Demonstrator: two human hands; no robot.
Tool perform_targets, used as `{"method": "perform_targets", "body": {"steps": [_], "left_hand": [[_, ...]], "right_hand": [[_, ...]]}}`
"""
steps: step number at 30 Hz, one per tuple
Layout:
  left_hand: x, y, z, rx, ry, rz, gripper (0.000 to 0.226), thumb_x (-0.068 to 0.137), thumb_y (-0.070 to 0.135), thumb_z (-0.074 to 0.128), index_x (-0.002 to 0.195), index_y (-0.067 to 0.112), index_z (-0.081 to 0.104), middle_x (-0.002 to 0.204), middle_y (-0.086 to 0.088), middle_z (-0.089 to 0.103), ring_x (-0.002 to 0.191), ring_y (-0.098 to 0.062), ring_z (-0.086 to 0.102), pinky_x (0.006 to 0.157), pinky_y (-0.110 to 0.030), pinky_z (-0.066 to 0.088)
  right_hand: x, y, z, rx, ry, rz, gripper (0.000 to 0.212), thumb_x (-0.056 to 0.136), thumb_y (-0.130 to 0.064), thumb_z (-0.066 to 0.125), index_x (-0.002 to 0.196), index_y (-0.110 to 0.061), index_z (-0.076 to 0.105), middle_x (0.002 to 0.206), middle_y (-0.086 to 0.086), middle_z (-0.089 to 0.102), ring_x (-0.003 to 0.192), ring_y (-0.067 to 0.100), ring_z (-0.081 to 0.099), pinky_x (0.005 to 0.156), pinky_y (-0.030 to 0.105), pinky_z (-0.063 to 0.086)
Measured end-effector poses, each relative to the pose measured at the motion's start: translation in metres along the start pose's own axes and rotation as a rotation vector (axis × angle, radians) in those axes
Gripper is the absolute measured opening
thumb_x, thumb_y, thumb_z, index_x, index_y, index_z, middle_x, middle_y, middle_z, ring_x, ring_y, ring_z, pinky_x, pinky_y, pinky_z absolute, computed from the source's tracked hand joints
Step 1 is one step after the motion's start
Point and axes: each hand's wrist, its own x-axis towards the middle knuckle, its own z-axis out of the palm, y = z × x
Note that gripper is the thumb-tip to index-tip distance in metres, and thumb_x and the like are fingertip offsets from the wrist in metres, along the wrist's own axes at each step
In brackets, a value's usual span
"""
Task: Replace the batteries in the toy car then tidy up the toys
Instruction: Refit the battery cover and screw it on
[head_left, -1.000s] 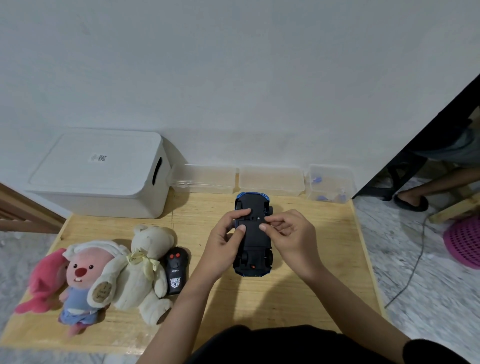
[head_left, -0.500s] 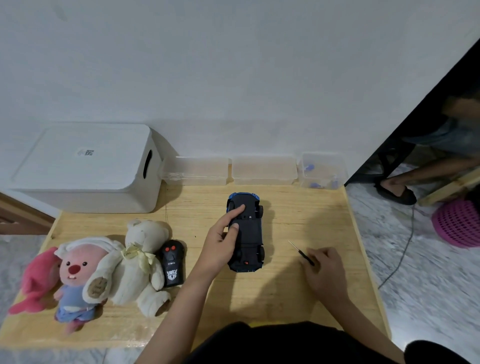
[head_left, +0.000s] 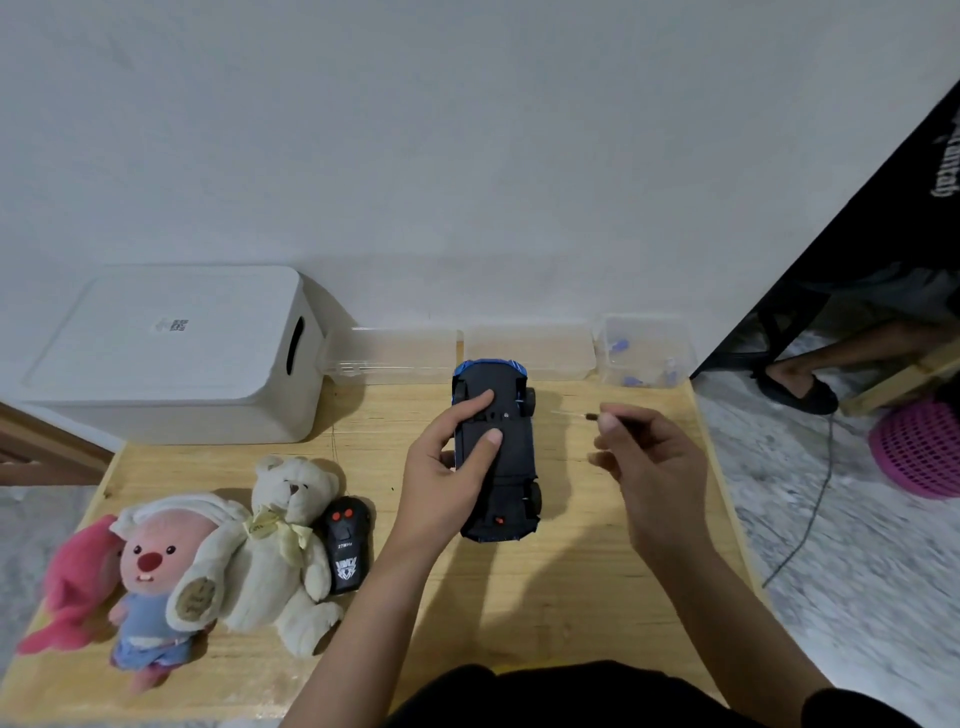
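Note:
The blue toy car (head_left: 511, 467) lies upside down on the wooden table (head_left: 545, 597), its black underside facing up. My left hand (head_left: 452, 467) grips the car's left side, thumb and forefinger resting on the underside. Just right of the car, my right hand (head_left: 647, 457) is raised and pinches a thin screwdriver (head_left: 576, 415) whose tip points left toward the car. A black remote control (head_left: 347, 551) lies beside a cream teddy bear (head_left: 280, 551). A pink plush in a white hood (head_left: 156, 566) and a pink plush (head_left: 67, 587) lie at the table's left end.
A white lidded storage box (head_left: 171, 353) stands at the back left. Three clear plastic containers (head_left: 524, 348) line the wall; the right one (head_left: 647, 351) holds small blue items. Right of the table are a person's sandalled foot (head_left: 795, 384), a cable and a pink basket (head_left: 919, 447).
My right hand left the car's underside, reached the screwdriver on the table to the right, and now holds it lifted near the car. My left hand stays on the car.

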Motion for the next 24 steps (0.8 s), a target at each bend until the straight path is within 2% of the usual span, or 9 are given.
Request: {"method": "perform_targets", "body": {"steps": [2, 4, 7, 9, 12, 15, 22, 24], "left_hand": [[0.001, 0.012, 0.005, -0.029, 0.029, 0.023, 0.033, 0.088, 0.003, 0.063, 0.109, 0.029, 0.067, 0.097, 0.014, 0.07, 0.077, -0.004, 0.067, 0.061, -0.021, 0.055], [0.001, 0.021, 0.01, -0.061, 0.058, 0.046, 0.035, 0.088, 0.0, 0.062, 0.107, 0.029, 0.067, 0.093, 0.015, 0.071, 0.073, 0.0, 0.066, 0.06, -0.019, 0.054], [0.0, 0.03, 0.015, -0.069, 0.092, 0.085, 0.036, 0.088, -0.002, 0.062, 0.106, 0.029, 0.067, 0.095, 0.009, 0.071, 0.074, 0.003, 0.066, 0.062, -0.016, 0.054], [-0.001, 0.033, 0.016, -0.073, 0.105, 0.09, 0.037, 0.087, -0.002, 0.062, 0.106, 0.03, 0.067, 0.098, 0.004, 0.071, 0.077, 0.002, 0.066, 0.064, -0.018, 0.055], [-0.001, 0.034, 0.017, -0.079, 0.12, 0.088, 0.037, 0.087, -0.002, 0.062, 0.106, 0.03, 0.067, 0.101, 0.0, 0.071, 0.08, 0.0, 0.067, 0.066, -0.018, 0.055], [-0.002, 0.035, 0.018, -0.089, 0.126, 0.085, 0.037, 0.087, -0.002, 0.062, 0.107, 0.029, 0.066, 0.102, -0.003, 0.071, 0.08, -0.001, 0.067, 0.066, -0.018, 0.055], [-0.002, 0.036, 0.022, -0.094, 0.127, 0.089, 0.037, 0.087, -0.003, 0.062, 0.106, 0.029, 0.067, 0.101, -0.004, 0.071, 0.077, 0.001, 0.067, 0.064, -0.017, 0.055], [-0.003, 0.036, 0.022, -0.091, 0.127, 0.089, 0.037, 0.087, -0.003, 0.062, 0.106, 0.028, 0.067, 0.1, -0.003, 0.07, 0.077, 0.0, 0.067, 0.064, -0.019, 0.056]], "right_hand": [[0.001, -0.018, 0.011, 0.094, -0.053, -0.015, 0.018, 0.08, -0.017, 0.064, 0.093, -0.005, 0.068, 0.068, -0.003, 0.065, 0.063, 0.011, 0.06, 0.063, 0.026, 0.056], [0.001, -0.027, 0.02, 0.076, -0.091, -0.072, 0.024, 0.079, -0.024, 0.062, 0.093, -0.006, 0.069, 0.073, -0.003, 0.068, 0.068, 0.012, 0.064, 0.065, 0.028, 0.057], [0.001, -0.031, 0.03, -0.056, -0.095, -0.203, 0.011, 0.085, -0.018, 0.061, 0.091, -0.011, 0.068, 0.076, 0.001, 0.072, 0.075, 0.017, 0.071, 0.069, 0.033, 0.059], [0.001, -0.027, 0.033, -0.157, -0.079, -0.303, 0.005, 0.09, -0.012, 0.061, 0.091, -0.013, 0.065, 0.075, -0.001, 0.073, 0.078, 0.014, 0.072, 0.071, 0.036, 0.06], [0.003, -0.022, 0.036, -0.248, -0.062, -0.409, 0.011, 0.09, -0.021, 0.056, 0.093, -0.012, 0.062, 0.076, -0.003, 0.072, 0.078, 0.009, 0.072, 0.067, 0.042, 0.06], [0.005, -0.021, 0.036, -0.277, -0.066, -0.44, 0.015, 0.091, -0.023, 0.055, 0.094, -0.011, 0.062, 0.075, -0.004, 0.073, 0.078, 0.008, 0.072, 0.064, 0.046, 0.058], [0.006, -0.025, 0.037, -0.313, -0.058, -0.438, 0.005, 0.091, -0.013, 0.058, 0.093, -0.014, 0.063, 0.074, -0.008, 0.072, 0.076, 0.003, 0.071, 0.061, 0.036, 0.058], [0.006, -0.025, 0.038, -0.321, -0.056, -0.444, 0.009, 0.09, -0.008, 0.058, 0.092, -0.016, 0.062, 0.072, -0.009, 0.071, 0.076, 0.001, 0.071, 0.062, 0.027, 0.056]]}}
